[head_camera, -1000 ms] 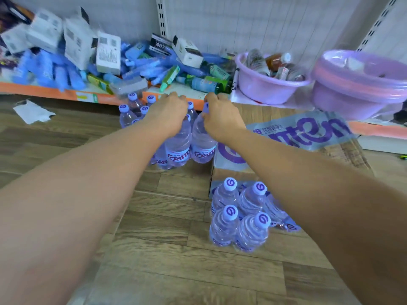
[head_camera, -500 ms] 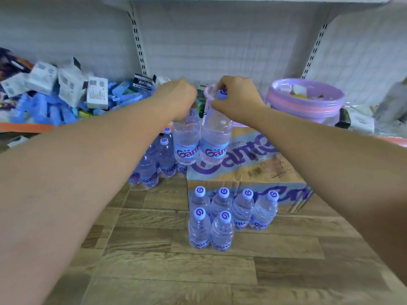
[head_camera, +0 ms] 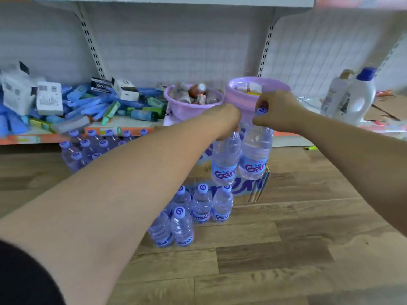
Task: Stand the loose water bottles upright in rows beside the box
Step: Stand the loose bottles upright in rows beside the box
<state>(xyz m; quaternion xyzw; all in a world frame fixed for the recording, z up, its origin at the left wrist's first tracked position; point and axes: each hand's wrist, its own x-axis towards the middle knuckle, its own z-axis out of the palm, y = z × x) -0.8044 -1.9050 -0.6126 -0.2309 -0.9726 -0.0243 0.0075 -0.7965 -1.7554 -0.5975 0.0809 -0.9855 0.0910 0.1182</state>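
My left hand (head_camera: 226,121) grips one clear water bottle (head_camera: 225,160) by its neck, and my right hand (head_camera: 276,110) grips another water bottle (head_camera: 255,155) by its purple cap. Both bottles hang upright, side by side, in the air above the cardboard box (head_camera: 251,189). In front of the box, several bottles (head_camera: 201,205) with purple caps stand upright in rows on the wooden floor. A larger group of bottles (head_camera: 88,148) stands at the left by the shelf. My left forearm hides part of the box.
Low shelf at the back holds a heap of blue packets and white cartons (head_camera: 50,100), two purple basins (head_camera: 191,104) with small items, and white detergent bottles (head_camera: 356,95) at the right. A yellow lighter (head_camera: 310,147) lies on the floor.
Both hands have carried their bottles to the right, from above the box's left part to over its right end. My view has swung right, showing the detergent bottles.
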